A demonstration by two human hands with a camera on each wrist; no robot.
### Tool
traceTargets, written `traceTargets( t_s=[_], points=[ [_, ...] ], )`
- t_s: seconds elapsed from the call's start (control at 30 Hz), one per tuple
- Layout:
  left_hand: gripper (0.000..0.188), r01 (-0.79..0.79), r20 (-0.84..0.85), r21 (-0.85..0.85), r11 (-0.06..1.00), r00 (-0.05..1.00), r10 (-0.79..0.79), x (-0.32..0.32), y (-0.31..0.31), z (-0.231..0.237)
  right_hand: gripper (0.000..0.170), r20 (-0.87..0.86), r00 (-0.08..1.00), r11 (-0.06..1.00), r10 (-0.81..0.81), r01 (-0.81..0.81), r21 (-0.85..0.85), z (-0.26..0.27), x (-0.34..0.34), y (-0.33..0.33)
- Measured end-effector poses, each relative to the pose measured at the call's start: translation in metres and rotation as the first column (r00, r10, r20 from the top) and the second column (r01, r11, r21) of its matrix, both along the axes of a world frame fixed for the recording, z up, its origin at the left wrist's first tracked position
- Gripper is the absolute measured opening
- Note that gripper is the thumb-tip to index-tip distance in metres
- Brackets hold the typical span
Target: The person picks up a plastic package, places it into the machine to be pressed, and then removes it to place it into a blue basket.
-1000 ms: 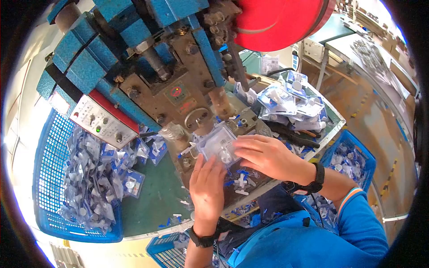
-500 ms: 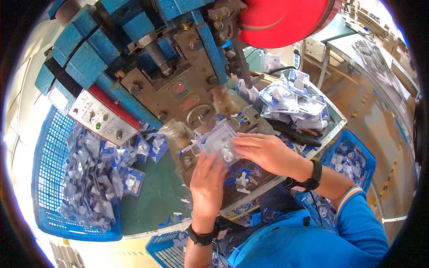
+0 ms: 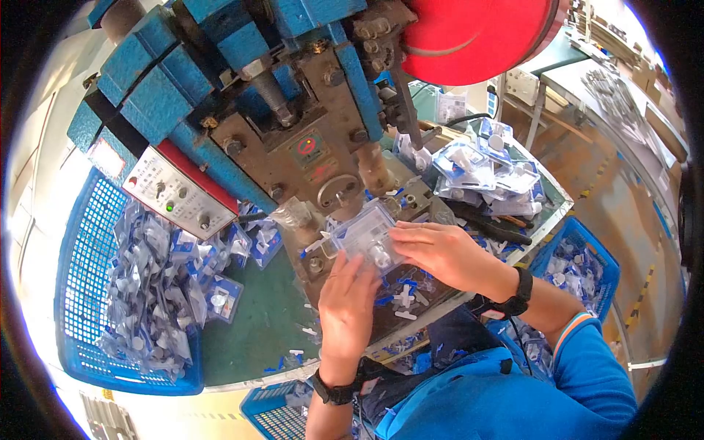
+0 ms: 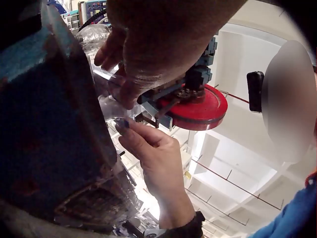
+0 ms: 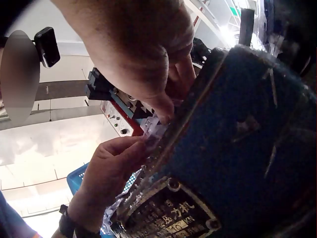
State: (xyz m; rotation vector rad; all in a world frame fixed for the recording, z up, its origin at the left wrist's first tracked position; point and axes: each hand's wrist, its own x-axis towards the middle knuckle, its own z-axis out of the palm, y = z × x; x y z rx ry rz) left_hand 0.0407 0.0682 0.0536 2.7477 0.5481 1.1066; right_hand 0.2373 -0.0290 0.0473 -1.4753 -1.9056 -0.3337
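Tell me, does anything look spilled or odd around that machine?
Yes: small white and blue plastic pieces lie scattered across the press base and green tabletop, loose, unlike the packs heaped in the blue basket.

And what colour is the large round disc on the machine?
The disc is red, clearest in the head view.

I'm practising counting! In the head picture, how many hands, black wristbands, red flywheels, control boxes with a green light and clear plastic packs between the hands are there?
Hands (left hand, right hand): 2
Black wristbands: 2
Red flywheel: 1
Control box: 1
Clear plastic pack between the hands: 1
Total: 7
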Motion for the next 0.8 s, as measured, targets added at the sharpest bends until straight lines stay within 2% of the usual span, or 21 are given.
traceTargets(
  t_s=[0.8],
  points=[
    [0.025,-0.015,-0.019,0.007,1.0,1.0,0.015,0.0005,-0.0036,-0.0002,0.023,-0.014,1.0,1.0,-0.014,0.014,0.007,-0.0042,-0.0022,-0.0015]
  ],
)
